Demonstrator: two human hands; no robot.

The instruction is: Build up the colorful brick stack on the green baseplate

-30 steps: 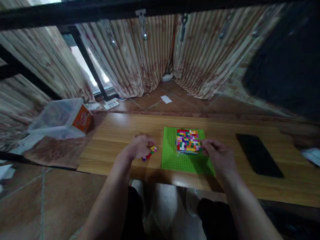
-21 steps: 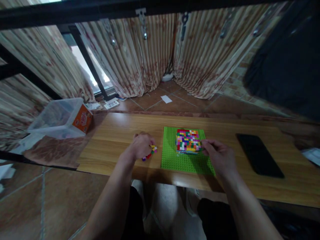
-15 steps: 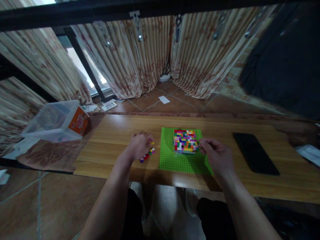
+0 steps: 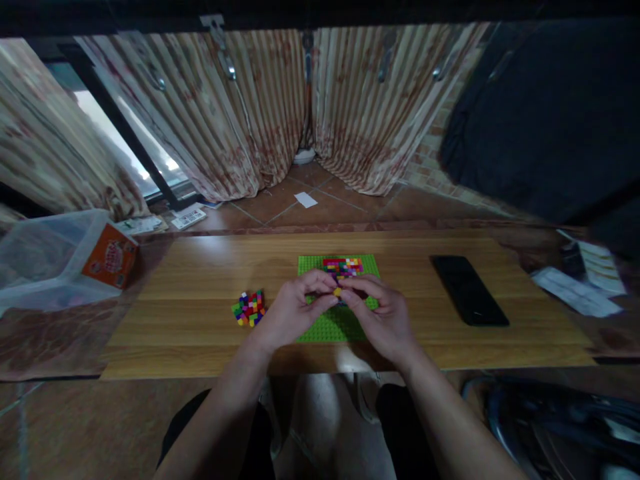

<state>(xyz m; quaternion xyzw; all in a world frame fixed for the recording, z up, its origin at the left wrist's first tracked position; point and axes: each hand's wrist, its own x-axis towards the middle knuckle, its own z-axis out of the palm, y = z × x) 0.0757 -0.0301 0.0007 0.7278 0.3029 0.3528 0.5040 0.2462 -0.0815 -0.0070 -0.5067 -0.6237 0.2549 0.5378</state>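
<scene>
Over the green baseplate, my two hands meet fingertip to fingertip. A small yellow toy brick shows between them. My left hand pinches it from the left side, and my right hand has thumb and fingers closed on it from the right. Behind the fingers a block of many-coloured bricks stands on the baseplate, its near part hidden by my hands. Left of my left hand lies a loose pile of small coloured bricks on the wooden table.
A black phone-like slab lies on the wooden table, right of the baseplate. On the floor to the left is a clear plastic box with an orange label. Papers lie beyond the table's right end.
My left hand has come from the brick pile over to the baseplate, bringing the yellow brick. My right hand has moved in to meet it. The view has shifted to the right.
</scene>
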